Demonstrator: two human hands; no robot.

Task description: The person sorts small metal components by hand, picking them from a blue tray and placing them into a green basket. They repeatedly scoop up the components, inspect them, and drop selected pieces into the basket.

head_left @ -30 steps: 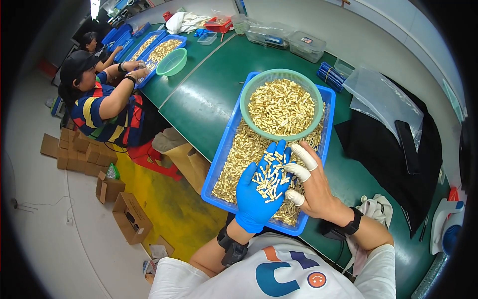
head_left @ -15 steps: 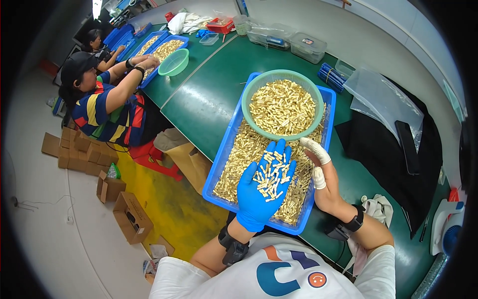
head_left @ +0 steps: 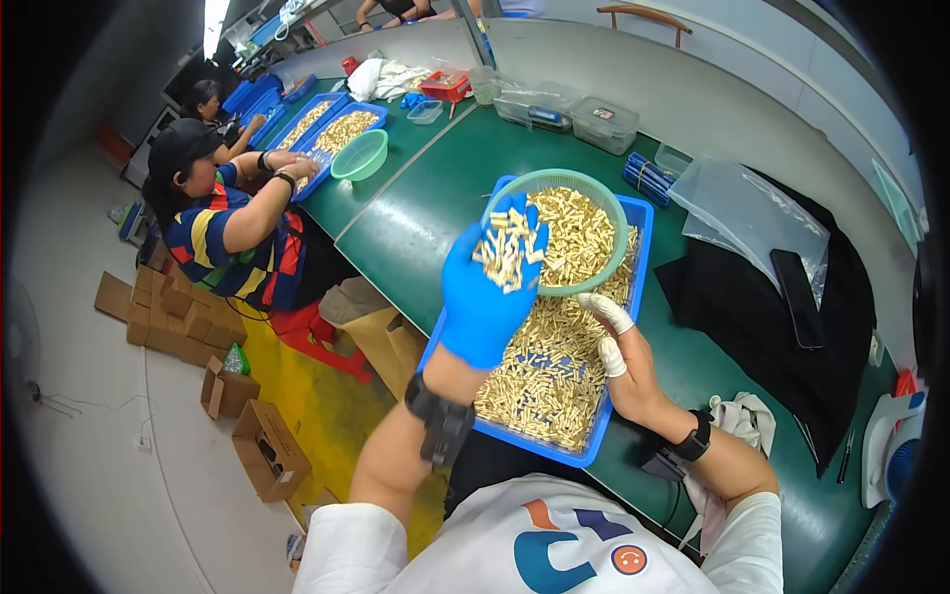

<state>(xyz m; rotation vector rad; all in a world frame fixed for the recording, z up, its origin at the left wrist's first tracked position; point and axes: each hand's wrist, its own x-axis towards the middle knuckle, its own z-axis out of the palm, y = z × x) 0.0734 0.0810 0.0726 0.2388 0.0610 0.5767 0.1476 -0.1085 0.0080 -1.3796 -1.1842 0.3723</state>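
Cupping golden pieces [head_left: 510, 254], left hand [head_left: 485, 307] partly hides green basket [head_left: 619, 238]; right hand [head_left: 635, 381] loosely curved by blue tray [head_left: 591, 450], black cloth [head_left: 727, 302] beyond.

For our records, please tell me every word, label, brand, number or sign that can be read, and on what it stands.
White shirt: orange, purple and teal shapes; no readable word.
Open cardboard box: faint print, too small to read.
Green basket, blue tray: no visible text.
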